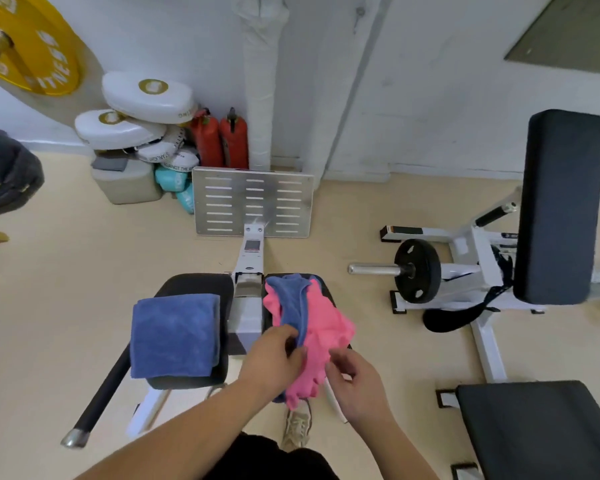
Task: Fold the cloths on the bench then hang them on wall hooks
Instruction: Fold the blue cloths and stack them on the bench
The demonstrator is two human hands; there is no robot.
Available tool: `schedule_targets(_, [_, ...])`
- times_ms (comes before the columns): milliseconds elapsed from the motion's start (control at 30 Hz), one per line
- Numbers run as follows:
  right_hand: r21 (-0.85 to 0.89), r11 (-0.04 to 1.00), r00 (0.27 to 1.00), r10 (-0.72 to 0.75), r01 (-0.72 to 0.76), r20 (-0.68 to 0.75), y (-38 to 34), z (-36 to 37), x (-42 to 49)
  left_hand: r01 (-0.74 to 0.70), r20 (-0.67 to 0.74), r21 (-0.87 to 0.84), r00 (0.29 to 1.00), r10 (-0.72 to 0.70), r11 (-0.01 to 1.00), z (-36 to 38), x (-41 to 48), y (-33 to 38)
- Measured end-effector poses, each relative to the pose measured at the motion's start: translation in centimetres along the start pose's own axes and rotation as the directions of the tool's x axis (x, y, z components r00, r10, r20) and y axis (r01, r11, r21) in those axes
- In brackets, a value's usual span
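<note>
- Your left hand [274, 355] is over the near part of the right-hand pad of the tabletop [194, 284]. Its fingers are curled and pinch the near end of the loose blue cloth [293, 299], right where it meets the pink cloth [326, 327].
- Your right hand [357, 379] is just beside it, at the near right edge of the pink cloth. Its fingers are curled in and the fingertips nip that edge.
- The loose blue cloth lies crumpled in a long strip on top of the pink cloth, running from your left hand toward the far end of the pad.
- The pink cloth is bunched up under it. It covers most of the right-hand pad, and its near end hangs over the front edge.
- The folded blue cloth [175, 336] lies flat as a neat rectangle on the left-hand pad, well apart from both hands. A white metal frame runs between the two pads.
- Beyond the tabletop, a slotted metal plate [253, 202] stands tilted on the floor [66, 271].
- Behind the plate, against the wall, are stacked white pads [146, 95] and two red fire extinguishers [234, 140].
- A yellow weight plate [28, 50] fills the top left corner.
- To your right stands another bench with a black backrest [561, 206] and a black weight disc [418, 270] on a bar.
- One shoe [297, 427] shows on the floor below the pink cloth.
</note>
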State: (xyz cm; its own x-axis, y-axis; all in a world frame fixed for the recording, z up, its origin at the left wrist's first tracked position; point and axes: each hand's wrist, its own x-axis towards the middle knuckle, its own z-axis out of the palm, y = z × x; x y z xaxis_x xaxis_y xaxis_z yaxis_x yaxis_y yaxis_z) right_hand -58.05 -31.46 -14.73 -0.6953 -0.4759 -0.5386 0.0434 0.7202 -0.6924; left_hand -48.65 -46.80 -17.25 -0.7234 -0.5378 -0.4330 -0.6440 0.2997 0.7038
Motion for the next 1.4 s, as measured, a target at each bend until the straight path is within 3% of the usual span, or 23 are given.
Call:
schedule_targets(133, [0.059,0.998,0.993,0.012,-0.019,0.119,1.1,-2.3,1.1,0.144,-0.066,-0.023,0.987,-0.145,0.989,1.0,1.4,1.6])
schedule_targets(300, [-0.094,0.973,0.942,-0.178,0.213,0.286,1.5,-3.1,3.5,0.198,-0.205,-0.14,0.953,-0.224,0.97,1.5,0.0,2.6])
schedule_targets(400, [-0.218,0.891,0.858,-0.277,0.397,0.432,0.8,-2.6,5.1,0.215,-0.292,-0.327,0.903,-0.314,0.92,0.6,-1.6,3.9])
schedule_targets(467, [-0.2,0.891,0.824,-0.263,0.407,0.502,0.4,-2.2,5.4,0.194,-0.37,-0.427,0.853,-0.367,0.883,-0.7,-2.7,5.4])
schedule_targets(567, [-0.115,0.926,0.834,-0.262,0.359,0.486,-0.1,-2.2,5.4,0.165,-0.498,-0.465,0.764,-0.411,0.87,-3.6,-4.0,7.8])
schedule_targets(767, [-0.264,0.886,0.806,-0.179,0.382,0.564,-2.0,-2.5,5.9,-0.117,-0.772,-0.384,0.585,-0.249,0.916,-9.9,-7.4,13.7])
schedule_targets(900, [-0.218,0.928,0.813,-0.133,0.304,0.567,-2.0,-2.4,5.8,-0.245,-0.821,-0.297,0.558,-0.116,0.923,-12.4,-9.1,16.2])
schedule_targets(1067, [-0.19,0.96,0.873,-0.093,0.207,0.479,-1.1,-2.7,5.6,-0.511,-0.933,-0.117,0.349,0.082,0.852,-15.9,-10.9,18.0])
schedule_targets(1100, [-0.149,0.97,0.896,-0.114,0.195,0.429,-1.7,-2.8,5.1,-0.511,-0.925,-0.07,0.355,0.137,0.857,-16.7,-11.0,18.1])
schedule_targets(1133, [-0.084,0.978,0.917,-0.149,0.193,0.371,-2.3,-3.0,4.9,-0.485,-0.895,-0.037,0.405,0.187,0.874,-17.2,-10.8,18.2])
schedule_targets(1233, [0.116,0.964,0.932,-0.261,0.239,0.25,-6.6,-4.2,4.0,-0.37,-0.673,-0.016,0.691,0.264,0.929,-16.9,-10.0,18.4])
schedule_targets(1267, [0.188,0.944,0.921,-0.313,0.273,0.233,-8.3,-4.9,3.5,-0.361,-0.613,-0.014,0.74,0.277,0.932,-16.3,-9.8,18.2])
schedule_targets(1400, [0.381,0.815,0.796,-0.547,0.437,0.259,-14.7,-8.7,0.5,-0.413,-0.485,-0.009,0.798,0.357,0.911,-14.9,-9.5,17.8])
